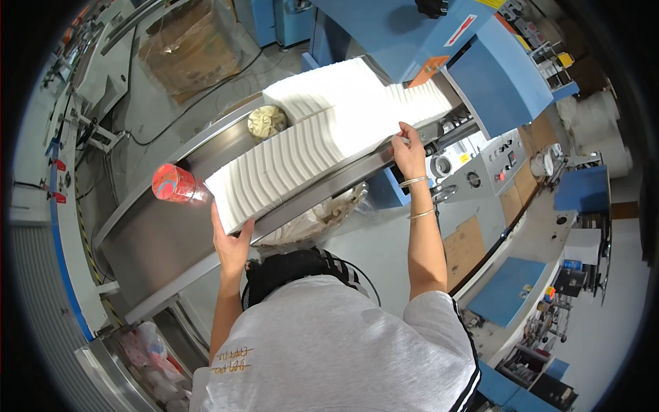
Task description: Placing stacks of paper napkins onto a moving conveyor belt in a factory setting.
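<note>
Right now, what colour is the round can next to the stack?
The can is red with light blue patches, seen in the head view.
</note>
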The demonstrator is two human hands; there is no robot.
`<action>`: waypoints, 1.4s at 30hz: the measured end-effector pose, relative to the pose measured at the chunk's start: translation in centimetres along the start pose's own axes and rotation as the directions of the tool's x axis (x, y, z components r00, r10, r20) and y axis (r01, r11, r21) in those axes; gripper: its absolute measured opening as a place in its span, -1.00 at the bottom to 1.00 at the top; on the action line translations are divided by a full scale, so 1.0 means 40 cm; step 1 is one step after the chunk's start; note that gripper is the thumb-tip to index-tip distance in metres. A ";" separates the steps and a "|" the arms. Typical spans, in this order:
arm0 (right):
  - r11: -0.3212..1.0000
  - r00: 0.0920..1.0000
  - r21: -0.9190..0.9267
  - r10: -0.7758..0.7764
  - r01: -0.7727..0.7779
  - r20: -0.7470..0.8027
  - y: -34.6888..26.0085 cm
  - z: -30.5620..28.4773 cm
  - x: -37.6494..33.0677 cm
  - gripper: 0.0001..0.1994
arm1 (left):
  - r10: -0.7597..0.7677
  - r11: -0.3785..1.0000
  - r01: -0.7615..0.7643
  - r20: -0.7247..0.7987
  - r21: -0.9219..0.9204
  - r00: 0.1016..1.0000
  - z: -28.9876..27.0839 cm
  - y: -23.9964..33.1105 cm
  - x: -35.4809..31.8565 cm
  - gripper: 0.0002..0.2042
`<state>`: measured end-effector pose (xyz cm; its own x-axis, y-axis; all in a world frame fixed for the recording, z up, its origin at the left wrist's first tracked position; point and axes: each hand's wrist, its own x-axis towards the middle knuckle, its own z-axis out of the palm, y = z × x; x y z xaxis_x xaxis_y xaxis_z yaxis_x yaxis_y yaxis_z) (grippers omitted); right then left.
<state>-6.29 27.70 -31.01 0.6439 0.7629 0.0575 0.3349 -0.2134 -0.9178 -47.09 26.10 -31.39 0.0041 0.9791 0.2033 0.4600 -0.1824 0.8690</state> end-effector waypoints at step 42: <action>0.886 0.732 -0.368 0.447 -0.282 0.515 -0.133 -0.021 0.078 0.16 | -0.415 0.731 0.537 0.351 -0.420 0.839 -0.064 0.043 0.115 -0.10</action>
<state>-5.49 30.71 -25.62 0.2665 0.7769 -0.5704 0.3678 -0.6290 -0.6849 -48.55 30.04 -27.79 0.1246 0.9291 -0.3482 -0.0343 0.3548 0.9343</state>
